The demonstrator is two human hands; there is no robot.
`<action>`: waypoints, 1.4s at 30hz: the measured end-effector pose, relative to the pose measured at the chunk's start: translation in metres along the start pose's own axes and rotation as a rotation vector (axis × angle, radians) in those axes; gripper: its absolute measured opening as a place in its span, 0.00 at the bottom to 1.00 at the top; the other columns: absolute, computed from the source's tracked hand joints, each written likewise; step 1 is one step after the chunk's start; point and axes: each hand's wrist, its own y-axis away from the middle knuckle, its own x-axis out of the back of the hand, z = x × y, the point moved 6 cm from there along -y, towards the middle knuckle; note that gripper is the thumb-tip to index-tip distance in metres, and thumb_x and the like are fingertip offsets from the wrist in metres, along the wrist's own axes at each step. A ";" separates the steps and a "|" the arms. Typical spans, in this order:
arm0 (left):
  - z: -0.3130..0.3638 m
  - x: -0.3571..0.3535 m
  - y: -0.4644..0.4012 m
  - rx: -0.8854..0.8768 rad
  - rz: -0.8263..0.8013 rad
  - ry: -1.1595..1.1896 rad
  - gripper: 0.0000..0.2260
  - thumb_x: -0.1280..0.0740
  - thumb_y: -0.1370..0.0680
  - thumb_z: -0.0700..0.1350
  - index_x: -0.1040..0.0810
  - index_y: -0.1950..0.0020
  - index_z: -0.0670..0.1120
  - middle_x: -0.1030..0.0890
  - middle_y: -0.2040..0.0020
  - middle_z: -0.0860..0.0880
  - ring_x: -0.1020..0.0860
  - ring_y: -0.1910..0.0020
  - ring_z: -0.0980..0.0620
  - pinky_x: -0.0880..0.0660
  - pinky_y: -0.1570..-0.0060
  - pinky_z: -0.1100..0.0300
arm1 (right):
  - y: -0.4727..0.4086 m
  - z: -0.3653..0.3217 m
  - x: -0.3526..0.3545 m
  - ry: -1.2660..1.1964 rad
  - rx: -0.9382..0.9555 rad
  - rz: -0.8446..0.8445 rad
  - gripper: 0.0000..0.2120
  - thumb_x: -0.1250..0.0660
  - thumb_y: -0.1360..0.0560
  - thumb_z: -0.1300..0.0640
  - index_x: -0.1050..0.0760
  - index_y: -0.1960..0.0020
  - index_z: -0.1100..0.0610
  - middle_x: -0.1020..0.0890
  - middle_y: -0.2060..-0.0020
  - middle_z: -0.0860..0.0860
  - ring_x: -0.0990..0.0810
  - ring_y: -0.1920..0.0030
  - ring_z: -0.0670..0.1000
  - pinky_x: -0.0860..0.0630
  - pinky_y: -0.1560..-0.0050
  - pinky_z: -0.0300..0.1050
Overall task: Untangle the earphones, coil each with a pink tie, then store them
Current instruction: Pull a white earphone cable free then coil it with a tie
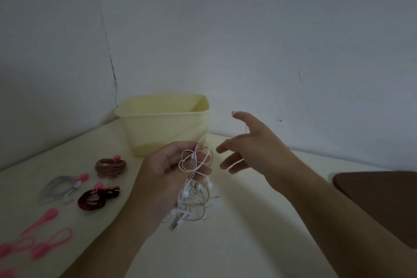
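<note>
A brown object (pixel 381 201) runs off the right edge (kind unclear); one pink tie (pixel 6 274) is cropped bottom-left.

A messy bunch of white earphones (pixel 194 189) is held up above the middle of the tabletop (pixel 237 244), with loops at the top and the plug hanging low. Three coiled earphones are laid toward the left edge: a brown coil (pixel 110 166), a grey coil (pixel 59 188) and a dark red coil (pixel 96 198). Each is held by a pink tie. More loose pink ties (pixel 48 215) are laid by the near left corner. A pale yellow tub (pixel 162 126) is stood open at the back edge, by the wall.
</note>
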 end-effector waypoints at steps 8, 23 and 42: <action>-0.003 0.001 -0.002 -0.021 0.100 -0.068 0.06 0.27 0.22 0.34 0.15 0.48 0.42 0.11 0.55 0.45 0.12 0.56 0.45 0.17 0.56 0.60 | 0.006 0.004 -0.012 -0.056 -0.147 -0.194 0.25 0.38 0.15 0.45 0.17 0.46 0.68 0.13 0.55 0.65 0.15 0.61 0.63 0.19 0.56 0.54; -0.006 0.015 -0.005 0.017 0.162 -0.143 0.08 0.32 0.22 0.33 0.18 0.55 0.44 0.21 0.66 0.44 0.24 0.65 0.50 0.28 0.59 0.56 | -0.002 0.001 0.003 -0.236 0.005 0.064 0.14 0.38 0.17 0.63 0.17 0.56 0.64 0.17 0.63 0.58 0.15 0.62 0.56 0.17 0.53 0.55; 0.006 0.002 -0.003 -0.091 0.004 -0.147 0.08 0.31 0.18 0.43 0.13 0.53 0.48 0.17 0.66 0.46 0.17 0.63 0.47 0.19 0.47 0.39 | 0.016 -0.038 -0.014 0.237 0.349 -0.144 0.07 0.29 0.19 0.60 0.13 0.53 0.54 0.27 0.75 0.46 0.33 0.72 0.48 0.36 0.70 0.38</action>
